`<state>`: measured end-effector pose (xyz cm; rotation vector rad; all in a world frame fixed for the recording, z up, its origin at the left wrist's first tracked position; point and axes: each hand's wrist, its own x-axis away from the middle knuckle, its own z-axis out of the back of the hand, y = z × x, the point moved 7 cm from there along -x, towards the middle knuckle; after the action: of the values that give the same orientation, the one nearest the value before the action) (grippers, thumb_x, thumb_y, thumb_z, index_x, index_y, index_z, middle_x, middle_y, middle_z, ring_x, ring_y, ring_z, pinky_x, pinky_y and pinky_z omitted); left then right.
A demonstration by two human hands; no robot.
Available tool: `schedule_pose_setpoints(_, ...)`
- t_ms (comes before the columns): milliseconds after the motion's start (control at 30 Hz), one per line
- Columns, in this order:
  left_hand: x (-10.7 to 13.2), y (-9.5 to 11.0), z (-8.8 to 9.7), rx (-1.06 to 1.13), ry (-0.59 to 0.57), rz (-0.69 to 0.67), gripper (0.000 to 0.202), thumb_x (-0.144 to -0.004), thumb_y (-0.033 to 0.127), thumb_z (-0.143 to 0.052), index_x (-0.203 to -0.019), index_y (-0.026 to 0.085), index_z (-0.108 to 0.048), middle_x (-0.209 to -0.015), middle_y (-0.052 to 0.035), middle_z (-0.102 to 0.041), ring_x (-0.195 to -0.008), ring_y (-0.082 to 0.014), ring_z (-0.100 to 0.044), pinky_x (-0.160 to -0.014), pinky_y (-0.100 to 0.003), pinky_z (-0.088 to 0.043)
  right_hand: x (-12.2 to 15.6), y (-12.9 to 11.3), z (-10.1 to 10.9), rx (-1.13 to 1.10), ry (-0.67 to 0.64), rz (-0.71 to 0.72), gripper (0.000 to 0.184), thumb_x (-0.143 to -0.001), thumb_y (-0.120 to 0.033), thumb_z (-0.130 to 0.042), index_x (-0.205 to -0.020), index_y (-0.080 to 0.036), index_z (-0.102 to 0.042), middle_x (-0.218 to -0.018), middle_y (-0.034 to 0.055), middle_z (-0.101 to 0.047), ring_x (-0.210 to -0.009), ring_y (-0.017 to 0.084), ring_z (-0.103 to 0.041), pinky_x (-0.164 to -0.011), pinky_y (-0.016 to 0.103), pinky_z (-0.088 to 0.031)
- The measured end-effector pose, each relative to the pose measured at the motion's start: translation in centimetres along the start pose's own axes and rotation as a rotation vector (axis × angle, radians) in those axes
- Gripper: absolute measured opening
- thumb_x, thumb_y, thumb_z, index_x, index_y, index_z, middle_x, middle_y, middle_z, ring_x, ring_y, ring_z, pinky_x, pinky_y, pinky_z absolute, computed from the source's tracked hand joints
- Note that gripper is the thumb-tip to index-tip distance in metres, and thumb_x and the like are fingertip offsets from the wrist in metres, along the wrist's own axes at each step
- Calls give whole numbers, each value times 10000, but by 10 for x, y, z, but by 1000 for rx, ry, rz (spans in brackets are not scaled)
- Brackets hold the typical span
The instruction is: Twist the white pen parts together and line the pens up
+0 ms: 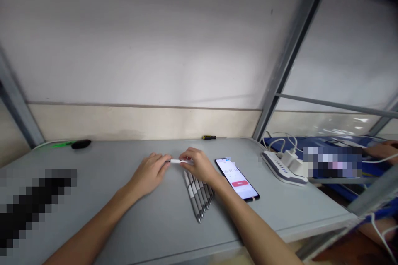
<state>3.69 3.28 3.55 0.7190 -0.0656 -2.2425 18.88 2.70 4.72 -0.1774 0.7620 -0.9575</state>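
Note:
A white and grey pen (176,161) lies level between my two hands, just above the grey desk (121,232). My left hand (151,172) pinches its dark left end between thumb and fingers. At the other end, my right hand (198,165) has its fingertips closed on the pen. Below my right wrist, several similar grey and white pens (194,198) rest side by side in a slanted row. My right forearm partly hides that row.
A lit phone (238,180) showing a timer lies right of the pens. Beyond it are a power strip (284,169) with a white charger and cables. Against the wall rest a yellow-black screwdriver (209,137) and a black object (81,144). Another person's hand (382,150) shows at far right.

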Motion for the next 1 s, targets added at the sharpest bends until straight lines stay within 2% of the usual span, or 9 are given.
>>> schedule_pose_setpoints(100,0,-1,0,12,10,-9,330,-963,324,-330,-1186,248,-560,-1030,-55,-656,-969,-220,-549,-862,-366,-417,-1,4,3,18,31,-5,173,-789,-158,-665,-957,-185,-695,-904,58,-615,-792,157,-566,-715,271,-434)
schedule_pose_setpoints(367,-2,-5,6,3,32,28,354,-958,271,-320,-1181,274,-594,-873,-44,-641,-863,-203,-554,-788,-336,-434,-1,15,11,82,73,-24,147,-820,-222,-647,-951,-205,-712,-874,61,-649,-809,178,-580,-740,285,-429)
schedule_pose_setpoints(733,-3,-16,13,12,81,82,311,-952,279,-310,-1042,250,-607,-897,-41,-650,-864,-207,-562,-779,-340,-430,0,29,13,118,73,-107,213,-847,-313,-607,-1013,-241,-720,-947,60,-726,-785,197,-641,-698,282,-440)
schedule_pose_setpoints(1000,-2,-14,11,5,60,88,302,-958,295,-305,-1037,245,-592,-908,-36,-644,-879,-209,-562,-786,-338,-427,0,25,13,108,47,-17,218,-875,-288,-583,-1044,-253,-717,-946,57,-714,-838,196,-645,-755,280,-447)
